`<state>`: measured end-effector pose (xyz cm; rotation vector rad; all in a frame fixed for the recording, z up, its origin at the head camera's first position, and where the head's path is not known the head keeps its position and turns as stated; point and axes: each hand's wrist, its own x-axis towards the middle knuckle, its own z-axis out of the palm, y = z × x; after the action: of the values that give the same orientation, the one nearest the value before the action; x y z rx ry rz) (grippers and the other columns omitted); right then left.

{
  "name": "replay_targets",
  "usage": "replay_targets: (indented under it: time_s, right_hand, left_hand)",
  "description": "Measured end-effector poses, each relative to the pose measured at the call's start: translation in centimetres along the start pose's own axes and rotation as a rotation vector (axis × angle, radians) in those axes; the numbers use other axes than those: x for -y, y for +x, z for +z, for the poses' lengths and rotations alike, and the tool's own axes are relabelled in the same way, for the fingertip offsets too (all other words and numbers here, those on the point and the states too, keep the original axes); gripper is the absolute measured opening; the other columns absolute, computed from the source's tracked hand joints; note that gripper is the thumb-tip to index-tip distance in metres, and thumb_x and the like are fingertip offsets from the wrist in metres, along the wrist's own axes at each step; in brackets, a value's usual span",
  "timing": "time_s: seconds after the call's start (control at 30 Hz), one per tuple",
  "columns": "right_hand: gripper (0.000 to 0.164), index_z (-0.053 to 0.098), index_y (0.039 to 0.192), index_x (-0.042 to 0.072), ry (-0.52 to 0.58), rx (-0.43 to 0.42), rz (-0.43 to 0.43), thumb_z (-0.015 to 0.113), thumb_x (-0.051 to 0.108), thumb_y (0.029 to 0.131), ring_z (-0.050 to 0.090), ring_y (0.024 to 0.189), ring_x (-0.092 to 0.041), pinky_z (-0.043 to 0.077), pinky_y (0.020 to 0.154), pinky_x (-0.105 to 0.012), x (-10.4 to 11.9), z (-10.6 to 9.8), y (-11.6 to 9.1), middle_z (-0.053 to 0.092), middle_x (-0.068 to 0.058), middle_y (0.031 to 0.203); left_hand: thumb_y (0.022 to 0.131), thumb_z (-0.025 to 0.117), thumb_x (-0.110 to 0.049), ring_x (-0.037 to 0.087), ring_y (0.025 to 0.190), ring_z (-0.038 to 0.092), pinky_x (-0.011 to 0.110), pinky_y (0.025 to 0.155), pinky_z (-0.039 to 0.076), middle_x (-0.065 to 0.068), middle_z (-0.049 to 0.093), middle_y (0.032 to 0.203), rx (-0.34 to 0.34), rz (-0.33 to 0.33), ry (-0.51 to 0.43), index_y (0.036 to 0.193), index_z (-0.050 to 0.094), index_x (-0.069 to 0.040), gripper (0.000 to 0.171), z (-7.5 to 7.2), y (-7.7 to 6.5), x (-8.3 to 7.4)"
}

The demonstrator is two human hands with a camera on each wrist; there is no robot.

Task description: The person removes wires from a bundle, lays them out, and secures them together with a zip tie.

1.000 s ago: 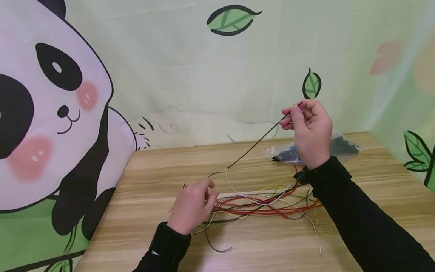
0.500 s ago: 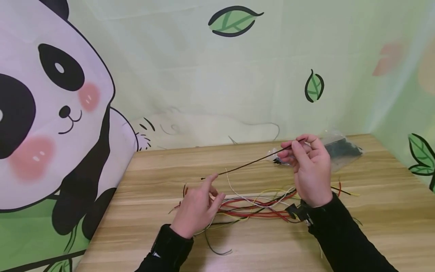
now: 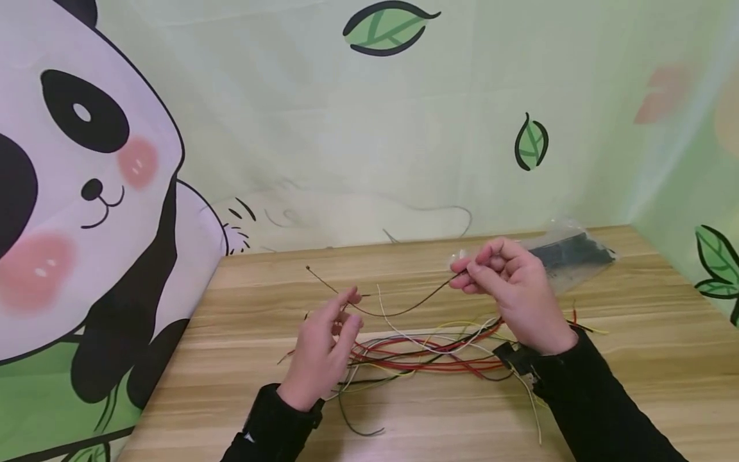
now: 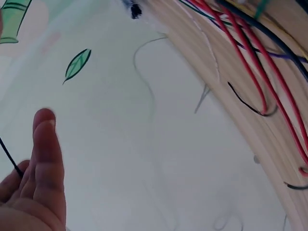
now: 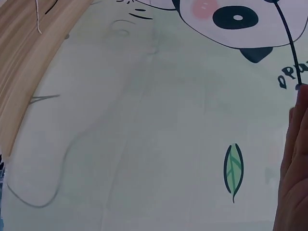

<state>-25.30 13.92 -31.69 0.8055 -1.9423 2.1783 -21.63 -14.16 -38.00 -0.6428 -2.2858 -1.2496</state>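
In the head view my right hand (image 3: pixel 519 292) pinches one end of a thin black cable tie (image 3: pixel 427 299) between thumb and fingers, above the table. The tie dips in a curve toward my left hand (image 3: pixel 314 362) and runs past its fingertips, with its small headed end up at the left. Those left fingers are extended against the tie, and the thumb stands apart from the index finger. In the left wrist view the tie (image 4: pixel 8 155) meets a fingertip at the left edge. Beneath both hands lies a loose bundle of red, black, white and yellow wires (image 3: pixel 439 367).
A clear plastic bag (image 3: pixel 568 263) with dark contents lies at the back right of the wooden table (image 3: pixel 231 417). Loose wire ends stick out around the bundle. Behind the table hangs a printed backdrop (image 3: pixel 323 141) with a panda and leaves.
My right hand has come down and then moved left with the cable tie. The tie was straight and now bends, its headed end shifted left past my left fingers.
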Motion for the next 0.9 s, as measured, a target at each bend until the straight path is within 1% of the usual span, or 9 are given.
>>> replay_targets:
  time_s: [0.17, 0.27, 0.43, 0.5, 0.6, 0.67, 0.73, 0.8, 0.9]
  right_hand:
    - [0.010, 0.053, 0.095, -0.006, -0.162, 0.110, 0.109, 0.060, 0.002, 0.093, 0.069, 0.087, -0.028, 0.055, 0.076, -0.033, -0.2, 0.3, -0.2, 0.069, -0.016, 0.101]
    - [0.009, 0.058, 0.092, -0.001, -0.302, 0.169, 0.096, 0.065, 0.003, 0.090, 0.069, 0.086, -0.025, 0.055, 0.076, -0.032, -0.6, 0.4, -0.3, 0.069, -0.011, 0.098]
    - [0.007, 0.069, 0.090, 0.015, -0.660, 0.209, 0.010, 0.072, 0.010, 0.086, 0.063, 0.079, -0.008, 0.051, 0.071, -0.028, -1.5, 0.5, -0.1, 0.067, 0.007, 0.088]
    - [0.008, 0.072, 0.091, 0.019, -0.773, 0.220, -0.008, 0.073, 0.013, 0.086, 0.061, 0.080, -0.005, 0.050, 0.071, -0.030, -1.8, 0.5, -0.1, 0.066, 0.011, 0.087]
    - [0.006, 0.073, 0.088, 0.021, -0.894, 0.233, -0.012, 0.074, 0.017, 0.085, 0.060, 0.084, -0.007, 0.048, 0.072, -0.032, -2.1, 0.5, -0.2, 0.065, 0.012, 0.088]
    - [0.003, 0.072, 0.088, 0.022, -0.938, 0.253, -0.007, 0.073, 0.020, 0.086, 0.060, 0.085, -0.008, 0.047, 0.070, -0.031, -2.2, 0.5, -0.2, 0.064, 0.011, 0.089]
    - [0.002, 0.071, 0.089, 0.022, -0.921, 0.283, 0.010, 0.072, 0.022, 0.088, 0.058, 0.083, -0.009, 0.046, 0.067, -0.029, -2.3, 0.6, -0.3, 0.063, 0.012, 0.089]
    - [0.006, 0.070, 0.095, 0.022, -0.870, 0.314, 0.018, 0.068, 0.025, 0.091, 0.057, 0.080, -0.008, 0.045, 0.065, -0.027, -2.4, 0.9, -0.4, 0.063, 0.012, 0.089]
    - [0.013, 0.070, 0.101, 0.019, -0.753, 0.366, 0.014, 0.062, 0.028, 0.094, 0.055, 0.072, -0.008, 0.046, 0.062, -0.026, -2.5, 1.6, -0.4, 0.063, 0.012, 0.085]
  left_hand:
    - [0.099, 0.051, -0.007, 0.017, 0.077, 0.067, 0.029, 0.063, 0.054, 0.006, 0.064, 0.106, -0.148, -0.040, -0.190, 0.127, 0.057, -0.004, 0.029, 0.4, 1.5, -0.9]
    - [0.098, 0.052, -0.006, 0.020, 0.074, 0.068, 0.031, 0.067, 0.055, 0.008, 0.065, 0.098, -0.221, -0.082, -0.272, 0.119, 0.061, -0.004, 0.023, 0.5, 2.5, -1.6]
    - [0.097, 0.055, -0.008, 0.019, 0.070, 0.068, 0.028, 0.065, 0.055, 0.008, 0.065, 0.096, -0.329, -0.126, -0.263, 0.114, 0.063, -0.005, 0.019, 0.6, 3.8, -2.2]
    - [0.096, 0.056, -0.009, 0.018, 0.069, 0.069, 0.028, 0.064, 0.055, 0.007, 0.065, 0.095, -0.368, -0.131, -0.235, 0.112, 0.064, -0.004, 0.018, 0.7, 4.2, -2.3]
    - [0.095, 0.058, -0.009, 0.018, 0.067, 0.068, 0.026, 0.061, 0.055, 0.008, 0.064, 0.093, -0.437, -0.124, -0.200, 0.110, 0.065, -0.003, 0.017, 0.9, 4.6, -2.3]
    - [0.095, 0.059, -0.008, 0.017, 0.065, 0.068, 0.025, 0.059, 0.054, 0.008, 0.064, 0.092, -0.478, -0.114, -0.184, 0.108, 0.065, -0.003, 0.016, 1.0, 4.7, -2.3]
    - [0.094, 0.060, -0.007, 0.017, 0.064, 0.068, 0.026, 0.058, 0.054, 0.008, 0.064, 0.091, -0.494, -0.101, -0.181, 0.107, 0.066, -0.003, 0.015, 1.2, 4.7, -2.4]
    - [0.094, 0.059, -0.006, 0.016, 0.064, 0.068, 0.026, 0.058, 0.054, 0.008, 0.065, 0.092, -0.471, -0.066, -0.183, 0.107, 0.066, -0.002, 0.015, 1.7, 4.6, -2.5]
    - [0.095, 0.057, -0.003, 0.014, 0.066, 0.068, 0.025, 0.058, 0.054, 0.009, 0.066, 0.096, -0.385, 0.028, -0.174, 0.110, 0.065, -0.001, 0.017, 2.5, 4.4, -2.9]
